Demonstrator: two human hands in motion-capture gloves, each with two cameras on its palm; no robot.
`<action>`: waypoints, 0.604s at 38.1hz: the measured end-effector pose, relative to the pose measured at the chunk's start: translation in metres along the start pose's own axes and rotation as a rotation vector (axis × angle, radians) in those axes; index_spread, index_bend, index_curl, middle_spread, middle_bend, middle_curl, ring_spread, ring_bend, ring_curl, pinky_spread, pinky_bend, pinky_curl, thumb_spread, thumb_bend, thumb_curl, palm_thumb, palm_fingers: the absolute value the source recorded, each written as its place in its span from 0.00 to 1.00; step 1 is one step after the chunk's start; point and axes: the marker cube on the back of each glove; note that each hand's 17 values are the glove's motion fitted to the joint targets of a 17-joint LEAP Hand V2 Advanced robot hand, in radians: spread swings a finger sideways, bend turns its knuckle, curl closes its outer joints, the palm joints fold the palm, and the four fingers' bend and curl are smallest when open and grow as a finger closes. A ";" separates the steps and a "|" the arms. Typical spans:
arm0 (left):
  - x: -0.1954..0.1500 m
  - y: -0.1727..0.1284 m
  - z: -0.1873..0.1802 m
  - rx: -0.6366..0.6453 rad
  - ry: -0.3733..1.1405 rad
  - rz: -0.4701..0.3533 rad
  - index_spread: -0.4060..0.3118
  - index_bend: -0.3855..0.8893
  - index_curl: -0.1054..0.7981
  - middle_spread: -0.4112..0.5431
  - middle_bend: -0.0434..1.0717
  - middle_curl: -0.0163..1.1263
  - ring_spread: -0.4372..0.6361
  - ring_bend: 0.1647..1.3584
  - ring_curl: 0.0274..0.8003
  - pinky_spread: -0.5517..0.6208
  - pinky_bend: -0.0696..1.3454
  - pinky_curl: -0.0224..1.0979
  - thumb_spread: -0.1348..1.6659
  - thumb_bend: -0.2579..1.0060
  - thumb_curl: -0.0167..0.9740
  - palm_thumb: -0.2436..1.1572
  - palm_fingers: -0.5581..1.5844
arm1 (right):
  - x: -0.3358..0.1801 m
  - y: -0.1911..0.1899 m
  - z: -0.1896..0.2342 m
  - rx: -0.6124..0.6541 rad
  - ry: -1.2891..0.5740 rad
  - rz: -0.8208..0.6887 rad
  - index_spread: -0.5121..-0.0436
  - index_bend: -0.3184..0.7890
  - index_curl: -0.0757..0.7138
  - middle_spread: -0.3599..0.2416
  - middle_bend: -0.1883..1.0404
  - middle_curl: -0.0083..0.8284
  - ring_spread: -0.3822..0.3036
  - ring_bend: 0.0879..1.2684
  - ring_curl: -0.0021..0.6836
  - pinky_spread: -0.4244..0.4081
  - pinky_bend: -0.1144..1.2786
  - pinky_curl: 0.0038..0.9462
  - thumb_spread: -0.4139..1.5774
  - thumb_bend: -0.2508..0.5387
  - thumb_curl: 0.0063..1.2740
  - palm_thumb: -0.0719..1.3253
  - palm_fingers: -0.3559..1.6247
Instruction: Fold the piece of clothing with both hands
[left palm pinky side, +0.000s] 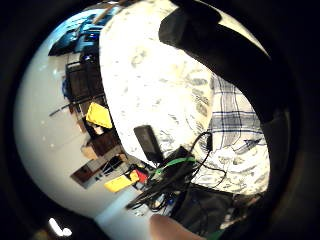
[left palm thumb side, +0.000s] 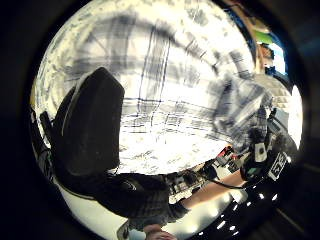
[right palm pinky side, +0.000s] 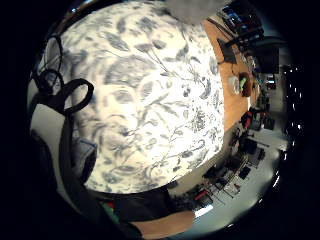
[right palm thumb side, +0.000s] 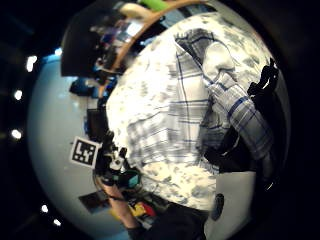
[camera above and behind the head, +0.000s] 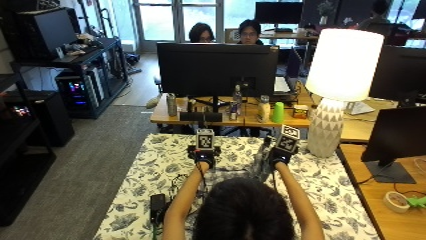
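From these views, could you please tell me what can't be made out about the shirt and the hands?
- Shirt: outside view, mostly hidden behind the person's head.
- Right hand: grip unclear; fingers face away.
- Left hand: the same.
- Shirt's far end: right thumb view, bunched and blurred.

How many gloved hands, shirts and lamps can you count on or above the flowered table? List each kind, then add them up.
Gloved hands: 2 (left hand, right hand)
Shirt: 1
Lamp: 1
Total: 4
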 end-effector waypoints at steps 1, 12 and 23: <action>-0.007 0.004 -0.010 0.022 0.012 -0.010 0.61 0.38 0.31 0.86 0.17 0.16 0.92 0.31 0.33 0.91 0.64 0.38 0.79 0.22 0.22 0.29 0.22 | -0.013 -0.002 -0.006 0.028 0.001 -0.020 0.61 0.44 0.48 0.37 0.52 0.64 0.23 0.49 0.69 0.18 0.54 0.47 0.49 0.33 0.40 0.75 0.83; -0.091 -0.002 -0.093 0.471 0.122 -0.097 0.64 0.36 0.30 0.85 0.20 0.17 0.91 0.34 0.34 0.88 0.66 0.37 0.83 0.22 0.22 0.32 0.23 | -0.179 0.039 0.025 -0.058 -0.011 -0.246 0.60 0.43 0.53 0.35 0.54 0.65 0.21 0.51 0.71 0.18 0.55 0.49 0.41 0.29 0.47 0.78 0.83; -0.159 0.074 -0.099 0.616 0.087 -0.140 0.65 0.31 0.22 0.83 0.20 0.20 0.89 0.42 0.36 0.85 0.73 0.38 0.86 0.21 0.22 0.33 0.21 | -0.283 0.072 0.118 -0.331 -0.151 -0.516 0.60 0.33 0.44 0.38 0.33 0.56 0.25 0.53 0.70 0.15 0.64 0.49 0.55 0.29 0.46 0.71 0.72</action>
